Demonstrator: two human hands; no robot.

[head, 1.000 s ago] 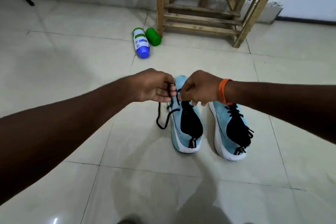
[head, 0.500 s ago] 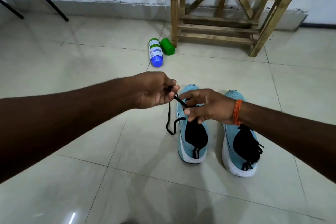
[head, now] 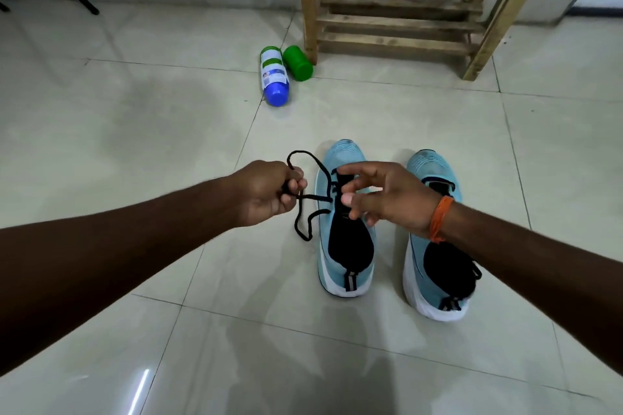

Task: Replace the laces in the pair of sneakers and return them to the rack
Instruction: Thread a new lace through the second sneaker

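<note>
Presently the left hand point(head: 266, 192) grips the black lace point(head: 315, 198) in closed fingers, just beside the left sneaker point(head: 350, 246); the right hand point(head: 391, 199) hovers over its eyelets, fingers spread, holding nothing. Advised: keep the strand taut and feed the tip squarely through the next eyelet. It and the right sneaker point(head: 438, 273) stand on the floor point(head: 135, 111) before the rack point(head: 397, 23), toes toward it, long axes running away from the person.

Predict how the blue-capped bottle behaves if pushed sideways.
Likely rolls: the blue-capped bottle lies on its side on the glossy floor. Rolling right, it would probably bump the green bottle close beside it. Weight is hard to judge; its contents do not show.
</note>
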